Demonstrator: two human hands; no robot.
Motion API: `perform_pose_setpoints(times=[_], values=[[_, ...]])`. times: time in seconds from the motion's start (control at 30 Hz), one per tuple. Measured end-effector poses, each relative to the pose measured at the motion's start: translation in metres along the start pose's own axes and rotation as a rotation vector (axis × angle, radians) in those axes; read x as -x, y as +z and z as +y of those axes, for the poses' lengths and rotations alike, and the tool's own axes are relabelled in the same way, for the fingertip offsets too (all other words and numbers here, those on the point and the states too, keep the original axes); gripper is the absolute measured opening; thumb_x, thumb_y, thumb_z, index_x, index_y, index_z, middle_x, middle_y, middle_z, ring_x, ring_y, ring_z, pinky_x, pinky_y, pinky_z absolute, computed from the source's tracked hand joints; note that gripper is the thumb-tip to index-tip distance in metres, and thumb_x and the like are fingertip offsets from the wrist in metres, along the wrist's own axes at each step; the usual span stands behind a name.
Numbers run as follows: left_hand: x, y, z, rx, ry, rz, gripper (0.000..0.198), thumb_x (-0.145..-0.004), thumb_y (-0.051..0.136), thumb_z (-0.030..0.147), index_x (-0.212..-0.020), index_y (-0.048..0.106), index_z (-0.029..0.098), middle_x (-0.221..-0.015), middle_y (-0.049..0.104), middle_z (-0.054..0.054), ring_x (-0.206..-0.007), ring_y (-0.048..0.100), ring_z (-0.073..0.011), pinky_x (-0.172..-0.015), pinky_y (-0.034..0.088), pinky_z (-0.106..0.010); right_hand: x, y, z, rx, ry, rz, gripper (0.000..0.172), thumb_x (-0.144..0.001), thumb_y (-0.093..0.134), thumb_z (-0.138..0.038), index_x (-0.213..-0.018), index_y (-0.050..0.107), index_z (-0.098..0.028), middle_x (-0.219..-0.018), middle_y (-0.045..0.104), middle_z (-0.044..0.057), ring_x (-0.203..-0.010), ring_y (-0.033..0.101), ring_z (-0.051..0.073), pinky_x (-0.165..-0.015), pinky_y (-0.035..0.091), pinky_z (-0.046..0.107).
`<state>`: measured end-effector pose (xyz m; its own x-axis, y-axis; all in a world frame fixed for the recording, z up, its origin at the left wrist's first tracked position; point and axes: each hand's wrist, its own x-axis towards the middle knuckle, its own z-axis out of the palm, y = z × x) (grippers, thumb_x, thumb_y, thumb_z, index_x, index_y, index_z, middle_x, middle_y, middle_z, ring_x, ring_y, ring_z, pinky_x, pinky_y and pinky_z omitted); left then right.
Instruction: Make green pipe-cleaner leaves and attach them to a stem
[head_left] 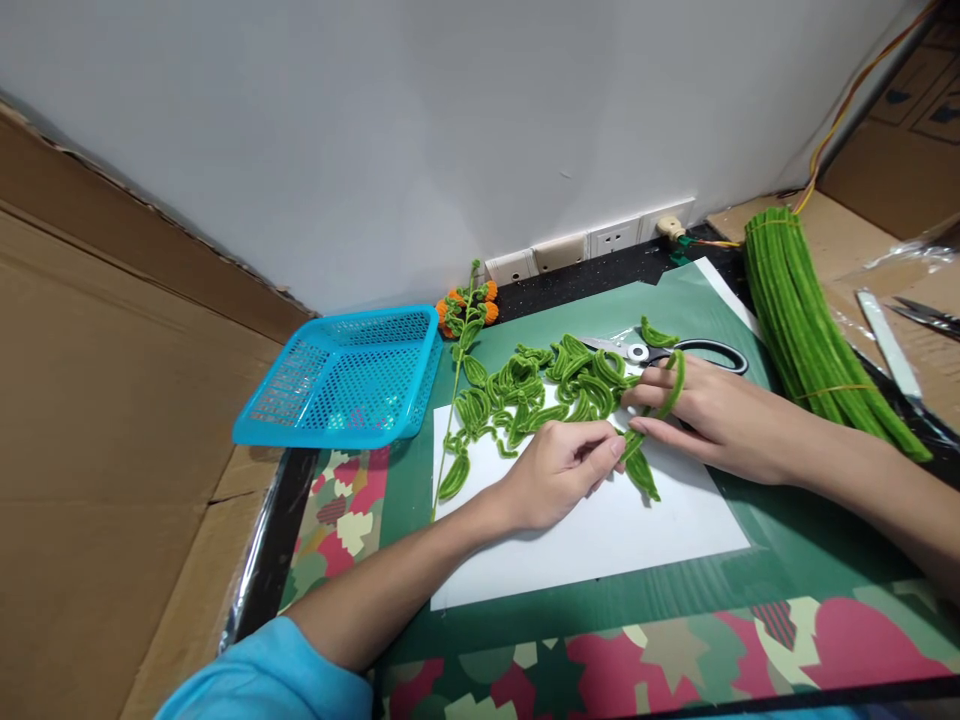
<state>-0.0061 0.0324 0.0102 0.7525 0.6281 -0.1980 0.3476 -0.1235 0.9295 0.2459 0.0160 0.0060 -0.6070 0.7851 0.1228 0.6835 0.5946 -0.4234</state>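
Both my hands meet over a sheet of white paper [525,565] on a green mat. My left hand [559,472] is closed, pinching a green pipe cleaner [679,385] at its thumb and fingertips. The pipe cleaner bends up in a loop across the fingers of my right hand [694,410], which also grips it. A finished-looking green leaf shape [641,474] hangs just below the fingertips. Behind my hands lies a pile of bent green pipe cleaner leaves [517,390]. Black-handled scissors [637,353] lie partly open behind my right hand.
A blue plastic basket [390,436] stands at the left, beside a stem with orange flowers [469,310]. At the right lies a banded bundle of green pipe cleaners [810,320], with a white strip [889,345] beyond it. Wall sockets [562,252] run along the back; cardboard [97,400] stands left.
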Motion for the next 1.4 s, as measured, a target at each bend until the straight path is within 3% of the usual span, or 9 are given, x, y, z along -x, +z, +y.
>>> perform_pose_setpoints(times=[1.4], values=[[-0.0003, -0.0027, 0.0039, -0.039, -0.011, 0.002, 0.045, -0.112, 0.049, 0.041, -0.076, 0.057, 0.017, -0.069, 0.057, 0.003, -0.064, 0.051, -0.0105, -0.065, 0.037, -0.025, -0.0024, -0.0039, -0.0041, 0.017, -0.012, 0.019, 0.035, -0.115, 0.040, -0.037, -0.106, 0.068, -0.019, -0.097, 0.069, 0.010, -0.091, 0.063, 0.028, -0.084, 0.046, 0.044]])
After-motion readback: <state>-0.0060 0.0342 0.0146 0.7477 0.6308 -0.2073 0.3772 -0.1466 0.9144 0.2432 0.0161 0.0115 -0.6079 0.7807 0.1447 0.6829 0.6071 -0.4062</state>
